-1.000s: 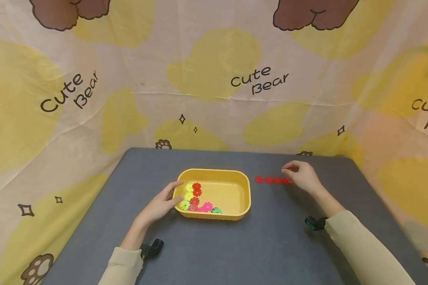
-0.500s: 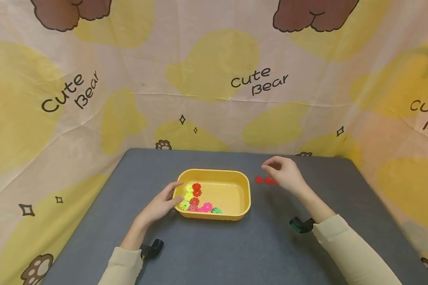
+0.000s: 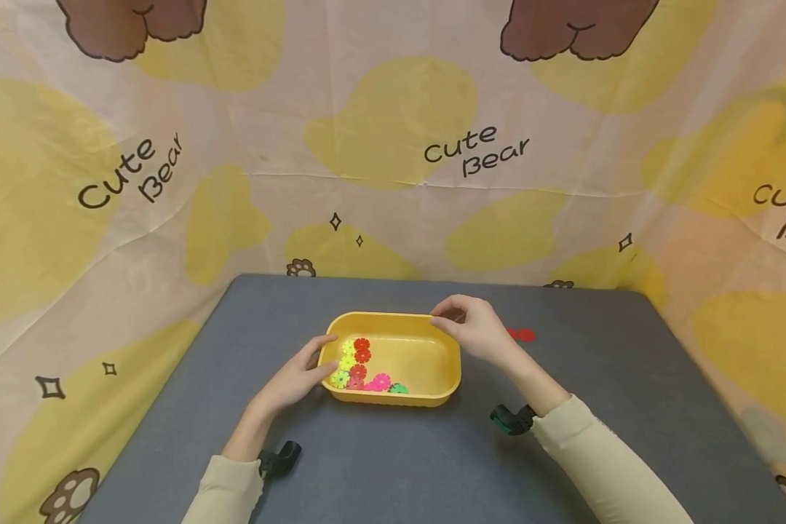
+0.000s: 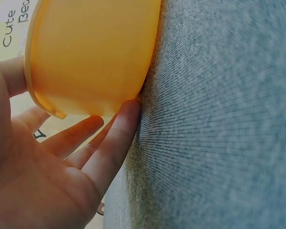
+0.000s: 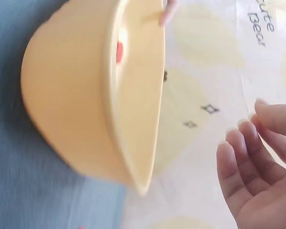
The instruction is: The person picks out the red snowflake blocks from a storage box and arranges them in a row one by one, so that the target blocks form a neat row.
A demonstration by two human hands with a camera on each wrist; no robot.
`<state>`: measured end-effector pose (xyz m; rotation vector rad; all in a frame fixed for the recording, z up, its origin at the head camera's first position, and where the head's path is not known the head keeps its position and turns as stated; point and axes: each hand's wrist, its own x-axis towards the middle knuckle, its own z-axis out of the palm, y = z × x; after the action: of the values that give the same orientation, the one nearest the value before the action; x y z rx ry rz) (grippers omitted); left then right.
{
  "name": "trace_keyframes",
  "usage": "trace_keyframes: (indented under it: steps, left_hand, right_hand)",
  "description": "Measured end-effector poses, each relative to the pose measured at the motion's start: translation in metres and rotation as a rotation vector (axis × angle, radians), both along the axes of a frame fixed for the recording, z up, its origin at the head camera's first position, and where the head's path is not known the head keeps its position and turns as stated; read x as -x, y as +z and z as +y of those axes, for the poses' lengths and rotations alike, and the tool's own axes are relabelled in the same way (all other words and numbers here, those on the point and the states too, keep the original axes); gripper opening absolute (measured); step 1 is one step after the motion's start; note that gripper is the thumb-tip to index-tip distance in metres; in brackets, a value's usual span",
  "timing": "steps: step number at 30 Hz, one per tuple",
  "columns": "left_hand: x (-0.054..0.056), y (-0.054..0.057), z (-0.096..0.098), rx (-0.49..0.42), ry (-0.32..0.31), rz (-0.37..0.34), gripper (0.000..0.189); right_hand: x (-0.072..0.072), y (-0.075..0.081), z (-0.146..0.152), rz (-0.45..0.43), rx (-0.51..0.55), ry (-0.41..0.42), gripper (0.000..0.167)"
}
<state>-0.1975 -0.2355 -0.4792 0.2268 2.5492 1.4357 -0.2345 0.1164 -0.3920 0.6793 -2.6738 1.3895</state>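
A yellow plastic basin stands on the table, with several flower-shaped plastic discs in yellow, red, pink and green gathered at its left side. My left hand holds the basin's left end, the thumb over the rim and fingers against the outer wall, as the left wrist view shows. My right hand hovers by the basin's far right corner. Its fingers are loosely bent, thumb near the index finger, and nothing shows between them in the right wrist view. Red discs lie on the table beyond this hand, which hides part of their row.
The dark grey-blue table extends around the basin. A cloth printed with bears and lettering hangs behind and at both sides. A black wrist device is on the right wrist, another wrist device on the left.
My right hand has moved left from above the right end of the red disc row to the basin's far right corner. My left hand and the discs have stayed in place.
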Motion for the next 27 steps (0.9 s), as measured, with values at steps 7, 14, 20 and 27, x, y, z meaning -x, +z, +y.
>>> trace_keyframes:
  steps: [7, 14, 20, 27]
  left_hand:
    - [0.0, 0.001, 0.0, 0.006, 0.001, 0.002, 0.059]
    - [0.0, 0.001, 0.0, 0.0, -0.006, 0.004, 0.059]
    - [0.0, 0.001, -0.001, 0.001, -0.008, 0.003, 0.059]
    - [0.001, 0.0, -0.002, 0.001, -0.009, 0.0, 0.059]
  right_hand:
    - [-0.005, -0.01, -0.031, -0.002, 0.018, 0.082, 0.01]
    - [-0.008, -0.025, -0.056, -0.012, 0.01, 0.145, 0.01]
    - [-0.008, -0.032, -0.073, -0.034, -0.033, 0.21, 0.013]
    - [-0.004, -0.043, -0.095, -0.088, -0.084, 0.295, 0.01]
